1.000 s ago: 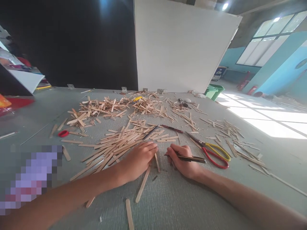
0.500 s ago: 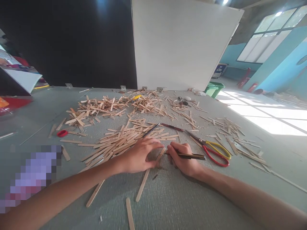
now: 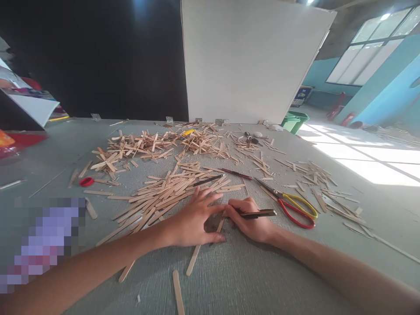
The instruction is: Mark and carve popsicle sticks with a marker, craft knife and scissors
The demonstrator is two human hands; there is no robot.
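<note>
My right hand is closed around a dark pen, its back end pointing right. The pen's tip is hidden behind my fingers. A wooden craft stick lies on the table between my hands. My left hand is spread, its index finger reaching the stick's far end beside my right fingertips, with the thumb apart near the tabletop. Just beyond my left fingers, another dark pen rests on a pile of craft sticks. Closer to me are two loose sticks, one partly behind my left hand.
Scissors with red and yellow handles lie right of my right hand. A dark red pen lies beyond my hands. Scattered sticks cover the back, near an upright black and white panel. A red ring sits at left.
My left index finger has stretched toward my right fingertips and the thumb has moved down, widening the hand. The dark pen by the pile has shifted and turned flatter.
</note>
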